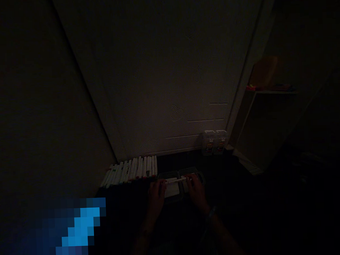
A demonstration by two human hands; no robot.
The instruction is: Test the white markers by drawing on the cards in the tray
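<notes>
A thin white marker (pixel 176 180) lies level between my two hands, over an open clear plastic case (pixel 181 195). My left hand (pixel 157 191) pinches its left end. At the right end, the fingers of my right hand (pixel 194 186) are closed on it. Pale contents show in both halves of the case, but the dark hides what they are. Left of the case, several white markers (pixel 132 169) lie side by side in a row. A band circles my right wrist.
Two clear plastic cases (pixel 214 142) with printed labels stand against the pale panel (pixel 174 86), which bears heart shapes. A shelf unit (pixel 256 120) at the right carries an orange object (pixel 264 71). A pixelated blue patch covers the lower left. The room is very dark.
</notes>
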